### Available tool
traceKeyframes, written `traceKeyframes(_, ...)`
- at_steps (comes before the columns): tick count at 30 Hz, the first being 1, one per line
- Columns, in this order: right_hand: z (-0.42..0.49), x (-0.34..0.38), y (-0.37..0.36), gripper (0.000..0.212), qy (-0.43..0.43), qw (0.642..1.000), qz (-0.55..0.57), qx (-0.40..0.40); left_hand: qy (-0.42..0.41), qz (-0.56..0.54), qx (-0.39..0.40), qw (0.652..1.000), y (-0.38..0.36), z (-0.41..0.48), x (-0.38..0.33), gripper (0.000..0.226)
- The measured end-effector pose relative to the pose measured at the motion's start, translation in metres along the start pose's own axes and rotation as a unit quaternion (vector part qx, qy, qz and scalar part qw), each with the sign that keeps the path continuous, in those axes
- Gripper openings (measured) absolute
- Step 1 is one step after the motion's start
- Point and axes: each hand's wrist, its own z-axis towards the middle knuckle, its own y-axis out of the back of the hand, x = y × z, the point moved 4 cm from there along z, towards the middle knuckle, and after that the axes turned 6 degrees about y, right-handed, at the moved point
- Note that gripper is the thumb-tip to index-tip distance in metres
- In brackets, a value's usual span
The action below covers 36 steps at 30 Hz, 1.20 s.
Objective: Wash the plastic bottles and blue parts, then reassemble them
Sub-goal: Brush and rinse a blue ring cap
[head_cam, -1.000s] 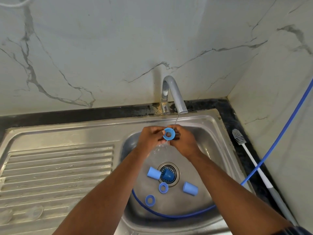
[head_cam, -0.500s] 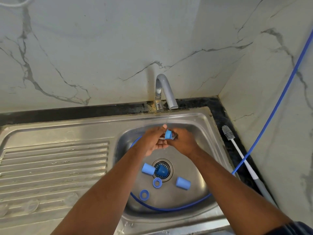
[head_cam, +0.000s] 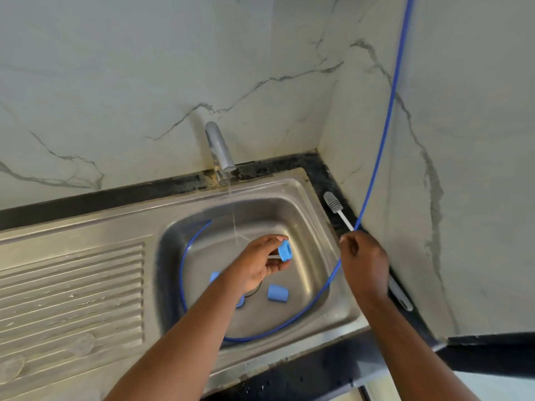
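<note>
My left hand (head_cam: 257,264) pinches a small blue cap (head_cam: 285,250) over the sink basin (head_cam: 292,204), just right of the thin water stream (head_cam: 233,218) falling from the tap (head_cam: 220,151). At the sink's right rim my right hand (head_cam: 364,261) curls around the white handle of a grey-headed bottle brush (head_cam: 333,202), right where the blue hose (head_cam: 385,140) crosses it. A blue cup-shaped part (head_cam: 278,292) lies on the basin floor. Two more blue parts (head_cam: 214,276) (head_cam: 240,302) peek out from under my left forearm.
The blue hose comes down the right wall and loops around the basin floor. A ribbed steel drainboard (head_cam: 72,285) lies to the left, with faint clear round shapes (head_cam: 84,342) near its front. Marble walls close in behind and on the right.
My right hand let go of the blue cap and moved right to the brush handle. My left hand keeps the cap alone, now beside the stream. The view tilted right.
</note>
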Motion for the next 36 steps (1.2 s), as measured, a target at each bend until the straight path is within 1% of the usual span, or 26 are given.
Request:
traceKeyframes(1,0.0,-0.011,0.005,0.008,-0.005,0.999,-0.034,-0.004,0.001,0.0,0.007,1.0,-0.012,0.001,0.003,0.03)
traceKeyframes(2,0.0,-0.022,0.007,0.012,-0.006,0.996,-0.086,0.011,0.0,0.003,0.014,1.0,-0.023,0.002,0.005,0.028)
traceKeyframes(4,-0.001,-0.042,0.004,0.026,-0.014,0.979,-0.192,0.073,-0.002,0.015,0.03,0.999,-0.042,0.001,0.01,0.024)
traceKeyframes(6,0.001,-0.053,0.002,0.024,-0.023,0.958,-0.255,0.129,-0.005,0.018,0.038,0.999,-0.053,0.0,0.014,0.025)
traceKeyframes(9,0.003,-0.06,-0.002,0.011,-0.024,0.939,-0.29,0.183,-0.003,-0.024,0.033,0.999,-0.058,-0.005,0.016,0.029)
traceKeyframes(13,0.002,-0.066,-0.006,0.01,-0.023,0.928,-0.31,0.204,0.019,-0.112,0.017,0.993,-0.047,-0.018,0.018,0.031)
traceKeyframes(16,-0.003,-0.06,0.004,0.017,-0.042,0.935,-0.289,0.2,0.019,-0.144,0.004,0.989,-0.031,-0.026,0.016,0.033)
traceKeyframes(20,-0.025,-0.044,0.029,0.021,-0.116,0.956,-0.202,0.18,0.033,-0.191,-0.007,0.981,-0.022,-0.025,0.014,0.036)
traceKeyframes(21,-0.034,-0.038,0.036,0.022,-0.139,0.958,-0.172,0.18,0.041,-0.181,-0.007,0.983,-0.025,-0.025,0.016,0.037)
traceKeyframes(24,-0.06,-0.022,0.056,0.024,-0.209,0.96,-0.1,0.16,0.05,-0.099,-0.001,0.994,-0.044,-0.022,0.025,0.037)
traceKeyframes(28,-0.1,-0.004,0.082,0.019,-0.258,0.956,-0.049,0.131,0.055,-0.044,0.023,0.997,-0.068,-0.023,0.035,0.043)
traceKeyframes(30,-0.12,0.0,0.091,0.013,-0.248,0.961,-0.025,0.121,0.054,-0.041,0.027,0.997,-0.073,-0.023,0.034,0.047)
traceKeyframes(31,-0.129,0.002,0.093,0.012,-0.223,0.967,-0.019,0.121,0.05,-0.048,0.023,0.997,-0.073,-0.022,0.032,0.047)
traceKeyframes(33,-0.145,0.008,0.09,0.016,-0.155,0.977,-0.018,0.146,0.033,-0.057,0.009,0.998,-0.067,-0.021,0.025,0.045)
traceKeyframes(36,-0.159,0.031,0.075,0.024,-0.065,0.978,-0.008,0.199,0.004,-0.065,-0.011,0.998,-0.052,-0.025,0.01,0.046)
